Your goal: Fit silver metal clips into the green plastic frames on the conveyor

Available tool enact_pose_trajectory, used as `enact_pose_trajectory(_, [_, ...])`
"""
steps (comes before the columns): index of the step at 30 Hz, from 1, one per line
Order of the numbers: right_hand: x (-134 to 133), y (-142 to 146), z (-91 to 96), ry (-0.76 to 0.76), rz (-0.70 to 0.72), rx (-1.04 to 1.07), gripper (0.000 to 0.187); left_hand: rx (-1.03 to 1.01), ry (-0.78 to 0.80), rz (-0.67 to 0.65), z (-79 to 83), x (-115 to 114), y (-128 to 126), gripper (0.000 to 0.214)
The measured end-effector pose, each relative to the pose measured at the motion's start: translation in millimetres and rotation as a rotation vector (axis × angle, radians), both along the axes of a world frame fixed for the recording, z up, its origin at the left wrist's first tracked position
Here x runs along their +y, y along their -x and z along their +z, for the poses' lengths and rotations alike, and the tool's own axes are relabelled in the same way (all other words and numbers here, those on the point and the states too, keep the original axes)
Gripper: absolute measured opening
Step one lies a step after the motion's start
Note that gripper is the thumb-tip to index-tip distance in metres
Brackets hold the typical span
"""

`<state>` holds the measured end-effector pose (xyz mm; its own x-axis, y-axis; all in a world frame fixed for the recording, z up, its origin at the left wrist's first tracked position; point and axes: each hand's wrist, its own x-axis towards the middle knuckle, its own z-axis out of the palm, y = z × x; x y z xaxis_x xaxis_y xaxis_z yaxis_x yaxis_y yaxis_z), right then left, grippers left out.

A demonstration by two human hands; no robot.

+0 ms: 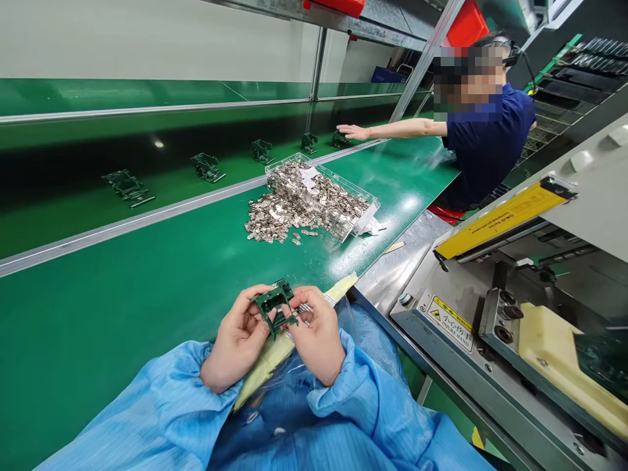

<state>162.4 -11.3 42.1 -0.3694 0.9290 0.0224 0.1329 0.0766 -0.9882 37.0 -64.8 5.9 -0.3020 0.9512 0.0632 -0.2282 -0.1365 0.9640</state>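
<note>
Both your left hand [238, 340] and right hand [318, 337] close on a dark green plastic frame [275, 307], pinching it from either side at the near end of the green bench [98, 340]; that even two-sided grip steadies it well, with the clear parts tray [321, 196] far ahead.

Low in the centre of the view, a dark green moulded plastic frame [275, 304] stands out above pale blue fine-striped smock sleeves [147, 405]. Across the middle, a bright green workbench top [98, 340] carries a heap of silvery metal clips [299, 209] with a coppery tint. Toward the upper right are a navy short-sleeved shirt [490, 144] and a red plastic bin [466, 26]; at the right, a yellow label strip [505, 219] with dark lettering crosses pale grey machine housing [589, 176].
</note>
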Motion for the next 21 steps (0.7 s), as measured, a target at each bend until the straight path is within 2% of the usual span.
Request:
enact_pose_trajectory(4, [-0.4, 3.4, -1.8, 0.244, 0.002, 0.155, 0.018, -0.013, 0.057, 0.052, 7.2, -0.1, -2.9, 0.042])
enact_pose_trajectory(8, [0.5, 6.1, -0.1, 0.330, -0.020, 0.196, 0.027, -0.040, 0.082, 0.061, 12.8, -0.1, -5.2, 0.044])
enact_pose_trajectory(14, [-3.8, 4.5, 5.3, 0.307, -0.025, 0.235, 0.029, 0.028, 0.074, 0.092, 16.4, -6.6, -7.2, 0.038])
enact_pose_trajectory(21, [-16.6, -7.4, 5.6, 0.299, -0.047, 0.295, 0.031, 0.122, 0.073, 0.053, 21.8, -14.4, -14.1, 0.037])
